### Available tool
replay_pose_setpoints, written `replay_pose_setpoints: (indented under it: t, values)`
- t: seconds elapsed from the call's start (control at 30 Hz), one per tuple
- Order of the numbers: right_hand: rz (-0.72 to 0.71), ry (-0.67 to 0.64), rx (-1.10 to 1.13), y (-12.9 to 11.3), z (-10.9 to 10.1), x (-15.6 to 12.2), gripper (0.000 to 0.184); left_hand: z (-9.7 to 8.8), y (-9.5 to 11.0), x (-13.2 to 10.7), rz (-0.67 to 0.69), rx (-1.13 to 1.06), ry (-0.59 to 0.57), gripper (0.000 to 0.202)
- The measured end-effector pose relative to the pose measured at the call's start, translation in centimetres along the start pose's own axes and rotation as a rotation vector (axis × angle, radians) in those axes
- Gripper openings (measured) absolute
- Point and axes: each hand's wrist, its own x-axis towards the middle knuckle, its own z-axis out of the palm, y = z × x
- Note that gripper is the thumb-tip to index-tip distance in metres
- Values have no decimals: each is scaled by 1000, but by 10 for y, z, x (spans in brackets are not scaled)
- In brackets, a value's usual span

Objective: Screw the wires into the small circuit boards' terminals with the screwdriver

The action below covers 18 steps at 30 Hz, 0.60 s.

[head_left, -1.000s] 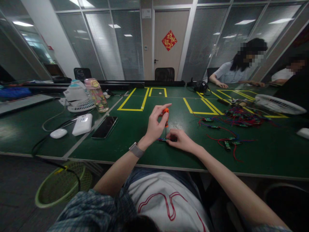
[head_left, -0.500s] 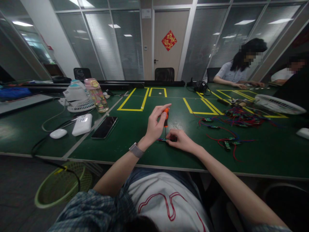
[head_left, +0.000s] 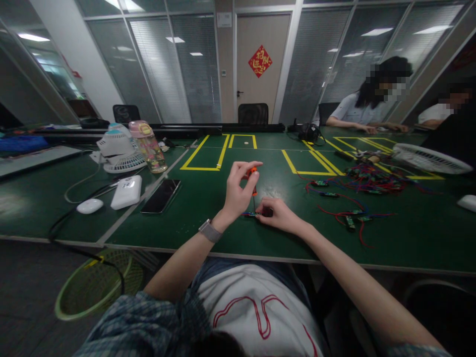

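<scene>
My left hand [head_left: 238, 191] pinches the orange handle of a small screwdriver [head_left: 253, 182], which stands upright with its tip down on a small green circuit board [head_left: 251, 214]. That board lies on the green table [head_left: 208, 223] in front of me. My right hand [head_left: 277, 215] presses on the board's right end with closed fingers and holds it flat. A watch sits on my left wrist.
A pile of boards with red and blue wires [head_left: 357, 191] lies to the right. A phone [head_left: 161, 195], power bank [head_left: 127, 191], mouse [head_left: 89, 205], fan [head_left: 119, 148] and bottle [head_left: 148, 146] are at left. Two other people sit at the far right. A racket [head_left: 96, 282] leans below the table.
My left fingers have turned on the screwdriver handle, with the index finger curling lower. The right hand and board have stayed in place.
</scene>
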Motion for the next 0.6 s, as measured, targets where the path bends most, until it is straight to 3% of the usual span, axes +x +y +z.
replay_pose_setpoints:
  t: [0.6]
  values:
    - [4, 4, 30, 3, 1, 1, 6, 0, 3, 0, 15, 2, 1, 21]
